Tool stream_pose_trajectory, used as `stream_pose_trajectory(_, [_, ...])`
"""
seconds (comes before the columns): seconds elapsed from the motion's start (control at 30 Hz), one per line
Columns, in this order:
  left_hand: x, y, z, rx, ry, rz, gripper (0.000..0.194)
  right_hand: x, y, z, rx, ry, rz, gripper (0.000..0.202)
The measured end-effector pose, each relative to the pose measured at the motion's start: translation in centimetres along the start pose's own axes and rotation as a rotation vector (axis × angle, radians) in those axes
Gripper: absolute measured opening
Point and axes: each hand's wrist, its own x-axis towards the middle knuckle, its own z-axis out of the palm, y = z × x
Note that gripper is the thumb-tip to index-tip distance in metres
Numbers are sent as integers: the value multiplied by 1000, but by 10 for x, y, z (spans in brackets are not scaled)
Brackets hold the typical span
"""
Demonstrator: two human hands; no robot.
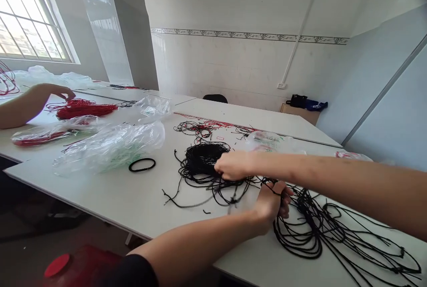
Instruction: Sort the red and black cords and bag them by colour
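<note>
My left hand (271, 201) is closed round a bundle of black cords. Their long ends (310, 229) spread over the table to the right, some looped and some knotted. Reaching across above my left hand, my right hand (233, 165) is curled at the right edge of a coiled pile of black cord (200, 160). Its fingers look pinched on black cord, though the fingertips are partly hidden. Loose cord with knots trails from the pile toward the front edge. A single black ring of cord (142, 165) lies to the left.
Transparent plastic bags (113, 147) cover the left of the white table (147, 207). Another person's hand (63, 92) is by a red cord bundle (86, 109). Tangled black and red cords (203, 128) lie behind the pile. A red container (80, 267) stands below the front edge.
</note>
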Motion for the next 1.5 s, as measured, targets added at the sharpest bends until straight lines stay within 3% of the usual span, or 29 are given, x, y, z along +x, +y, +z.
stream_pose_trajectory(0.1, [2, 2, 1, -6, -14, -9, 20, 19, 22, -33, 33, 18, -14, 17])
stream_pose_trajectory(0.17, [3, 2, 0, -6, -17, -16, 20, 20, 36, -55, 126, 132, 42, 29])
stream_pose_trajectory(0.27, [5, 1, -1, -6, -30, -16, 18, 7, 48, -82, 430, 177, 60, 55])
stream_pose_trajectory(0.33, [5, 0, -1, -3, -37, -14, 18, -3, 50, -95, 674, 255, 37, 47])
stream_pose_trajectory(0.43, [5, 0, -2, 14, -48, -18, 19, -11, 51, -116, 984, 664, 16, 22])
stream_pose_trajectory(0.53, [4, 2, -2, 12, -46, -15, 19, -22, 50, -140, 1020, 1038, -75, 9])
stream_pose_trajectory(0.63, [2, 3, -1, -4, -40, -2, 20, -47, 41, -151, 899, 1150, -204, 16])
stream_pose_trajectory(0.73, [1, 2, 0, -11, -74, -23, 21, -87, 27, -133, 915, 1104, -181, 12])
stream_pose_trajectory(0.83, [2, 2, 1, -75, -87, -39, 22, -129, 25, -91, 991, 1019, 50, 13])
stream_pose_trajectory(1.03, [6, 11, -1, -162, -57, -17, 22, -172, 69, 16, 1091, 678, 504, 32])
stream_pose_trajectory(1.17, [6, 18, 1, -95, -51, 2, 23, -179, 92, 68, 1264, 662, 616, 33])
stream_pose_trajectory(1.33, [7, 19, 8, 38, 42, 118, 26, -187, 93, 96, 1479, 784, 589, 27])
stream_pose_trajectory(1.5, [6, 17, 18, 33, -83, -3, 24, -197, 92, 100, 1542, 900, 579, 24])
